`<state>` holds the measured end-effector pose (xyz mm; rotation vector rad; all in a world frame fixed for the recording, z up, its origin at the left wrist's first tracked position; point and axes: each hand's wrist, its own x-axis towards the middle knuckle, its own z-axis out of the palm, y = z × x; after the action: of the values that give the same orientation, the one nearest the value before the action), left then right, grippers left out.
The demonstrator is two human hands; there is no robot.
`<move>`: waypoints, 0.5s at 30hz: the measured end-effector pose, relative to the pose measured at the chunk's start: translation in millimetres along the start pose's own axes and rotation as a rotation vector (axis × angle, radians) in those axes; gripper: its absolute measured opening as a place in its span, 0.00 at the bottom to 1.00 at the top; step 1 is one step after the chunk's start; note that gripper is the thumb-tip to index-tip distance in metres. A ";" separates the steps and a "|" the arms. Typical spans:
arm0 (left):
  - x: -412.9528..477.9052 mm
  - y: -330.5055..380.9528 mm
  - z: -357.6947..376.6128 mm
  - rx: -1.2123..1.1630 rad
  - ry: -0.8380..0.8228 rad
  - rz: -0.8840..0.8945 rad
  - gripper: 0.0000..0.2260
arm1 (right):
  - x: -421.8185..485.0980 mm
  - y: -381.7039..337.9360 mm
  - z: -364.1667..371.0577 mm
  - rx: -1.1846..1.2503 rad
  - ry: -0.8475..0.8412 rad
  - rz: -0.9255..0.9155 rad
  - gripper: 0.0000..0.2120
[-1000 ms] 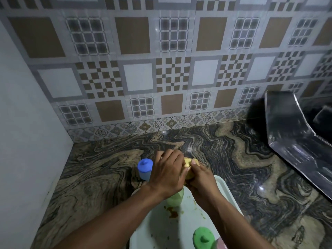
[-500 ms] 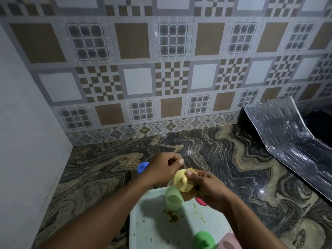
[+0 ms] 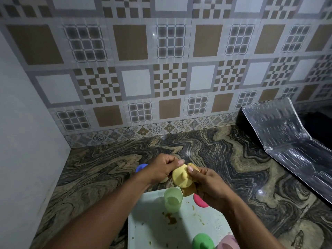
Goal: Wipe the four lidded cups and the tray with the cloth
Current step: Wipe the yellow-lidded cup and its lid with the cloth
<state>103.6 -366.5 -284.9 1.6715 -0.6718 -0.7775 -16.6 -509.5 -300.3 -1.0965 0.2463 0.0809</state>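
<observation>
Both hands hold a yellow lid (image 3: 180, 177) above the far edge of the white tray (image 3: 152, 230). My left hand (image 3: 161, 169) pinches its top left rim. My right hand (image 3: 208, 186) presses a tan cloth (image 3: 187, 191) against the lid's right side and underside. A pale green cup (image 3: 172, 199) stands open on the tray just below the lid. A pink lid (image 3: 200, 202) lies beside it, partly under my right hand. A blue-lidded cup (image 3: 141, 167) peeks out behind my left wrist. A green lid (image 3: 203, 241) and a pink cup (image 3: 228, 242) sit at the bottom edge.
Brown food stains (image 3: 170, 219) mark the tray. A bent foil sheet (image 3: 287, 141) leans on a dark object at the right. A white side wall (image 3: 27, 141) closes the left, and a tiled wall (image 3: 170, 78) runs along the back of the marble counter (image 3: 242, 168).
The yellow lid has come off the pale green cup and now sits raised between both hands. The pink lid has come into view. The camera has tilted down a little.
</observation>
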 end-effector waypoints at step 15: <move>17.3 17.0 16.2 0.154 0.163 0.014 0.24 | -3.8 -17.9 2.2 -0.030 -0.063 -0.025 0.16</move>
<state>101.1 -393.2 -273.7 1.8461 -0.6410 -0.5832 -16.5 -515.5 -282.9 -1.1243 0.1756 0.0970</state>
